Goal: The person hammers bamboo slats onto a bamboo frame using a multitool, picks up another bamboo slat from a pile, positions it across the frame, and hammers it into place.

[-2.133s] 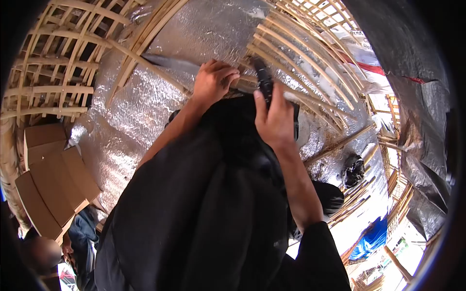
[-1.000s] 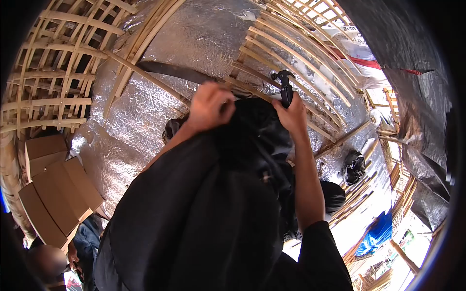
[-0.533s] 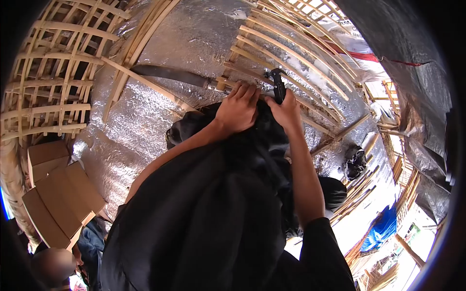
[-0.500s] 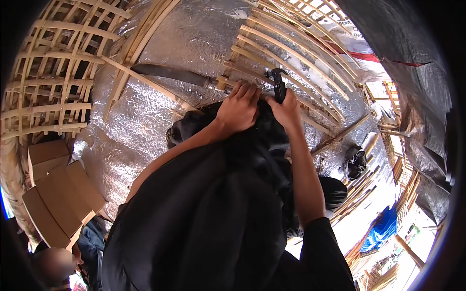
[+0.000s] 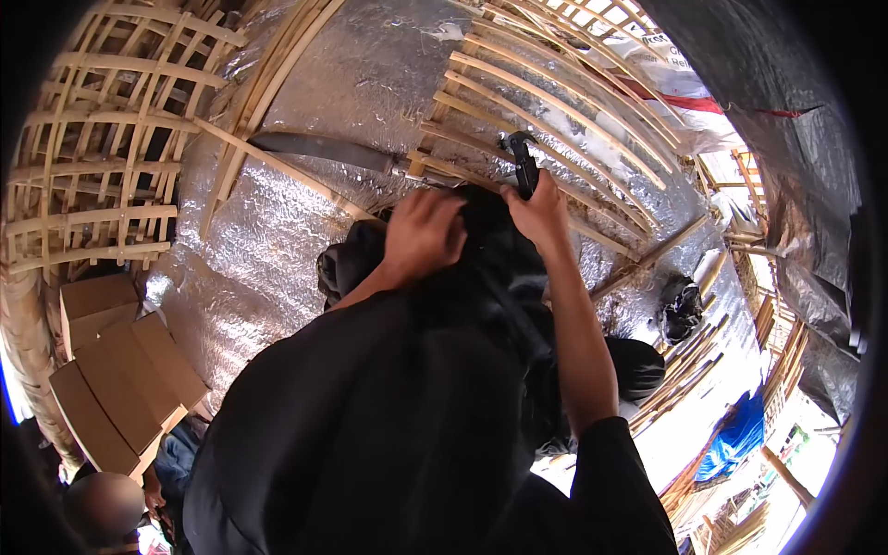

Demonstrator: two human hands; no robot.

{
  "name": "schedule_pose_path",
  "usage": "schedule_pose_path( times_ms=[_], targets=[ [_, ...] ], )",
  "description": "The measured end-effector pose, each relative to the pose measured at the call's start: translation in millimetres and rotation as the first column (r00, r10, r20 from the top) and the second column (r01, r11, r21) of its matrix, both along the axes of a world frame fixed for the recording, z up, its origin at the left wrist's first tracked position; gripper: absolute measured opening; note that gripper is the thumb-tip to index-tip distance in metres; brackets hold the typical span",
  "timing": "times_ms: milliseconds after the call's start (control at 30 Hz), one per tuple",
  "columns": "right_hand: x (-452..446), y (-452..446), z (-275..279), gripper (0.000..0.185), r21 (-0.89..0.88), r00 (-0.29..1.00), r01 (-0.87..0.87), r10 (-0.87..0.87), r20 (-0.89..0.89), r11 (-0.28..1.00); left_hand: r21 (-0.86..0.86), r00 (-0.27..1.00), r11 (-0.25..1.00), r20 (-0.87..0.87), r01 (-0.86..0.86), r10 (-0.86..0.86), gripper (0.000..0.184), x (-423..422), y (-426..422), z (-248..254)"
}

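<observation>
My right hand (image 5: 539,211) is wrapped round the handle of a black hammer (image 5: 524,166), its claw head up over the bamboo strips. My left hand (image 5: 425,236) is over my black clothing, slightly blurred, with curled fingers; whether it holds anything is hidden. Just beyond it a long dark blade (image 5: 324,150) lies on the silvery sheet (image 5: 268,213), its handle end near a crosswise bamboo piece. Parallel bamboo strips (image 5: 555,88) joined to a cross strip spread ahead of my hands.
A woven bamboo lattice (image 5: 116,143) stands at the left, above cardboard boxes (image 5: 129,388). A person (image 5: 106,504) is at the lower left. A black bundle (image 5: 682,310), loose bamboo sticks (image 5: 680,375) and a blue tarp (image 5: 733,439) are at the right. Grey plastic sheeting (image 5: 768,83) hangs upper right.
My left hand has drawn back from the bamboo near the blade handle, toward my body and left. My right hand keeps the hammer in nearly the same place.
</observation>
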State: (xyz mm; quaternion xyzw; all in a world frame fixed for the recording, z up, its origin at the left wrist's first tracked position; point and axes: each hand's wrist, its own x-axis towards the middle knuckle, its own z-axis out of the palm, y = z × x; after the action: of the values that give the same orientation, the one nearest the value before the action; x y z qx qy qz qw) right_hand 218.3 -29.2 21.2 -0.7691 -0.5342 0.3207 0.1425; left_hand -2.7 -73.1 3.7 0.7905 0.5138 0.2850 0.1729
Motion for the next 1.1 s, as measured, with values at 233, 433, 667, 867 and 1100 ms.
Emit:
schedule_pose_path(
  times_ms=[233, 433, 667, 867, 1100],
  targets=[
    [2.2, -2.6, -11.6, 0.054, 0.047, 0.999, 0.035, -0.035, 0.0, 0.998, -0.323, 0.849, 0.857, 0.221, -0.401, 0.48, 0.047, -33.0, 16.6, -15.0],
    [6.1, 0.4, -12.2, 0.052, 0.005, 0.998, 0.057, -0.057, -0.039, 0.998, -0.172, 0.899, 0.917, 0.198, -0.361, 0.391, 0.042, -36.2, 38.2, -22.3],
    [7.6, 4.6, -6.6, 0.052, -0.034, 0.994, 0.082, -0.084, -0.077, 0.996, -0.056, 0.955, 0.963, 0.128, -0.263, 0.268, 0.041, -48.6, 46.9, -28.9],
    [14.8, 8.2, -19.2, 0.052, -0.089, 0.991, 0.085, -0.094, -0.099, 0.992, 0.123, 0.987, 0.984, -0.084, -0.127, 0.138, 0.045, -56.9, 63.6, -23.1],
    [16.8, 8.2, -26.1, 0.051, -0.112, 0.981, 0.097, -0.114, -0.159, 0.989, 0.179, 0.945, 0.977, -0.321, 0.116, -0.053, 0.041, -79.1, 89.1, -17.8]
  ],
)
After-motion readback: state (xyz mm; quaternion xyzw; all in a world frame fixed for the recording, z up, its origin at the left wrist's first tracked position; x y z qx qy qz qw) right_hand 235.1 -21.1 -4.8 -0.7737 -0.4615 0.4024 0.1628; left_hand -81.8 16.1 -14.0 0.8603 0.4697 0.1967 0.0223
